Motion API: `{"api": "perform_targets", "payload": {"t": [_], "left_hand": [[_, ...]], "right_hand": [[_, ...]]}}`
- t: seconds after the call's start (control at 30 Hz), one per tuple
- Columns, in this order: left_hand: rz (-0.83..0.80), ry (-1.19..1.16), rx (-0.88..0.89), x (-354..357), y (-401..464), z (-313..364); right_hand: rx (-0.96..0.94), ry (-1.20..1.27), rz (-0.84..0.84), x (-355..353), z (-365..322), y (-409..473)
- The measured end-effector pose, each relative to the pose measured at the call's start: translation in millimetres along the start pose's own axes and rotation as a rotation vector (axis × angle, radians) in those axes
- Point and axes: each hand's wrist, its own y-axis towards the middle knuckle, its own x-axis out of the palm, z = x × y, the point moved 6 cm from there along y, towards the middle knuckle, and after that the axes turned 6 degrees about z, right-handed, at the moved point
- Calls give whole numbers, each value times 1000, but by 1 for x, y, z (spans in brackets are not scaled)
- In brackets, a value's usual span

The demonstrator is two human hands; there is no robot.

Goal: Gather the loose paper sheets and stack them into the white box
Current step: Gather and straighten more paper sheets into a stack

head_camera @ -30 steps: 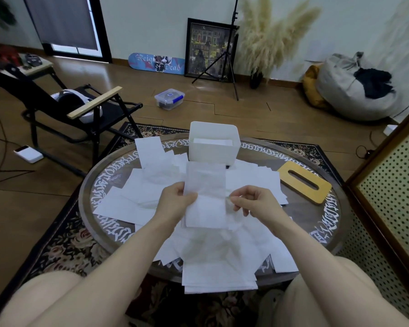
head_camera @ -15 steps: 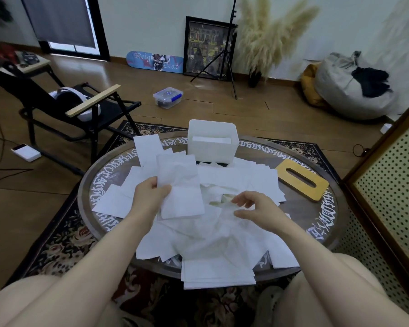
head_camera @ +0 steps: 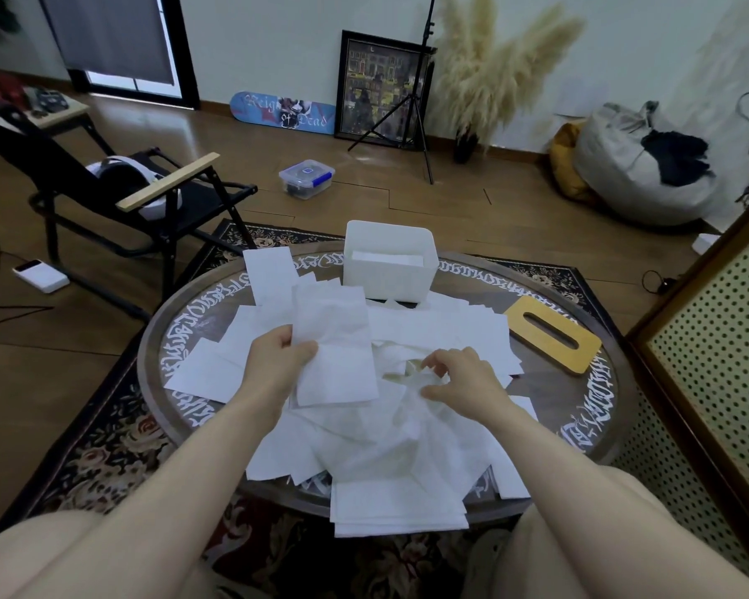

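A heap of loose paper sheets covers the round surface, spilling over its near rim at 6 o'clock. The left hand pinches one sheet by its left edge, thumb on top, lifted above the heap. The right hand, at 3 o'clock from the left, curls its fingers onto a crumpled sheet; whether it grips it I cannot tell. The white box stands at 12 o'clock, paper inside, with a wooden lid at 2 o'clock.

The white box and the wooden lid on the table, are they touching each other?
Apart. In the head view the white box stands at the table's far edge, while the wooden lid lies to its right, with loose paper sheets and bare tabletop between them.
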Motion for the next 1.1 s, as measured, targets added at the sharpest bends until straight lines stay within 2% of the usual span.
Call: {"api": "perform_targets", "payload": {"t": [0.23, 0.57, 0.83, 1.0, 1.1], "left_hand": [[-6, -2, 5, 1, -2, 2], [-19, 3, -5, 10, -3, 0], [-31, 14, -6, 24, -2, -5], [-32, 30, -8, 34, -2, -10], [-34, 43, -46, 43, -5, -18]], "right_hand": [[47, 63, 124, -11, 4, -1], [274, 604, 407, -54, 47, -14], [431, 892, 487, -65, 66, -23], [487, 1032, 450, -64, 60, -26], [458, 1140, 426, -62, 49, -27]]}}
